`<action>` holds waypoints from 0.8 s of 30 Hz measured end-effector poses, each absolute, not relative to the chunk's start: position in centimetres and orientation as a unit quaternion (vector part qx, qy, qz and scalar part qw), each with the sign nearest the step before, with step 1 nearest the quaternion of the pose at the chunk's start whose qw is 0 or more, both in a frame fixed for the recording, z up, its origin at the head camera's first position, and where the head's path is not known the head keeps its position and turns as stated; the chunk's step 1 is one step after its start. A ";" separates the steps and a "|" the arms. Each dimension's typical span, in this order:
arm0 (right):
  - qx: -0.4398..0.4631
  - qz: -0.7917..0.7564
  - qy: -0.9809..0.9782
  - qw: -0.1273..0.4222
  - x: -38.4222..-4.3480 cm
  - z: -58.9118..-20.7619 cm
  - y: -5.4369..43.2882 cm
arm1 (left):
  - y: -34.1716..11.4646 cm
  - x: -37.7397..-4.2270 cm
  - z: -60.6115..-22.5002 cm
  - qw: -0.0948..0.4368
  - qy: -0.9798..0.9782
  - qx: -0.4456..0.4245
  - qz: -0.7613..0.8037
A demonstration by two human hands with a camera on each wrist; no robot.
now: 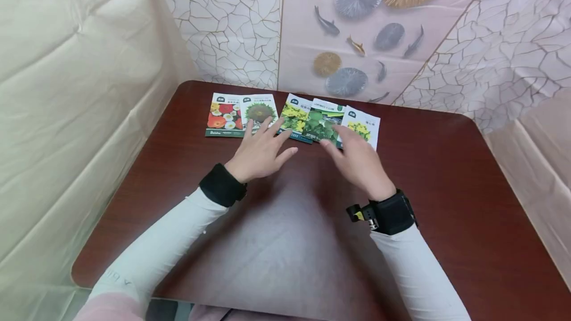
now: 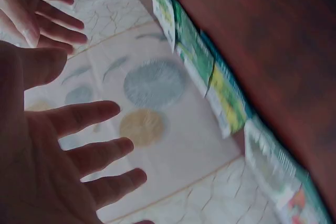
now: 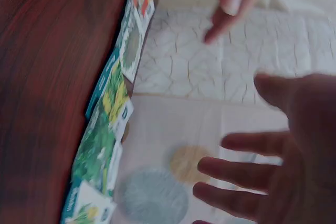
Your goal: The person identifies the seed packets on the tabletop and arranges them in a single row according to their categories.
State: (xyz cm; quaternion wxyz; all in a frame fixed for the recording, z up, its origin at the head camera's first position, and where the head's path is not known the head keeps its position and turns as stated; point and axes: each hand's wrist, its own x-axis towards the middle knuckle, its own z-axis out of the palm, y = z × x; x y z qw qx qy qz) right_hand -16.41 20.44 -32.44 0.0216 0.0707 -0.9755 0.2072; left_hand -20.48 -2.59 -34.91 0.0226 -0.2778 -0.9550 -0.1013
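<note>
Several seed packets lie side by side on the brown table point(image 1: 437, 172). From the left in the head view come a red-and-white flower packet point(image 1: 224, 113), a sunflower packet point(image 1: 260, 108), a yellow-flower packet point(image 1: 293, 113), a green-leaf packet point(image 1: 317, 125) and another yellow-flower packet point(image 1: 361, 128). The left hand point(image 1: 260, 155) is held above the table by the sunflower packet, fingers spread and holding nothing. Over the two right-hand packets hovers the right hand point(image 1: 359, 160), its fingers extended; the right wrist view shows its palm bare. Both hands overlap the packets' lower parts in the head view.
Patterned cloth point(image 1: 232, 24) hangs behind the table's far edge, with a pale plain sheet point(image 1: 80, 88) on the left side. Each forearm wears a white sleeve point(image 1: 165, 241) and a black wrist band point(image 1: 223, 185). Neighbouring packets partly overlap.
</note>
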 end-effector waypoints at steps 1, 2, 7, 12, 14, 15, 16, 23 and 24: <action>0.055 0.228 -0.971 0.044 -16.5 -32.5 21.2 | -2.0 -20.9 -35.1 0.026 -0.952 -0.282 -0.113; 0.039 0.245 -0.966 0.067 -16.6 -32.7 22.1 | -1.4 -21.4 -35.3 0.028 -0.949 -0.286 -0.126; -0.068 0.301 -0.945 0.107 -17.7 -33.9 27.2 | 3.2 -24.7 -36.6 -0.008 -0.934 -0.290 -0.208; -0.167 0.315 -0.934 0.031 -20.0 -36.2 31.7 | 8.6 -28.1 -37.7 -0.072 -0.928 -0.250 -0.268; -0.198 0.320 -0.926 -0.006 -21.0 -37.2 32.9 | 10.5 -29.3 -38.3 -0.085 -0.932 -0.225 -0.270; -0.213 0.324 -0.921 -0.022 -21.4 -37.8 33.3 | 11.3 -29.8 -38.8 -0.090 -0.936 -0.211 -0.267; -0.225 0.331 -0.916 -0.034 -21.8 -38.3 33.6 | 12.0 -30.3 -39.2 -0.097 -0.940 -0.196 -0.263; -0.278 0.331 -0.901 -0.037 -23.4 -41.2 33.6 | 14.8 -31.9 -41.5 -0.130 -0.955 -0.146 -0.223; -0.283 0.329 -0.900 -0.032 -23.4 -41.3 33.6 | 15.0 -32.0 -41.7 -0.129 -0.956 -0.146 -0.218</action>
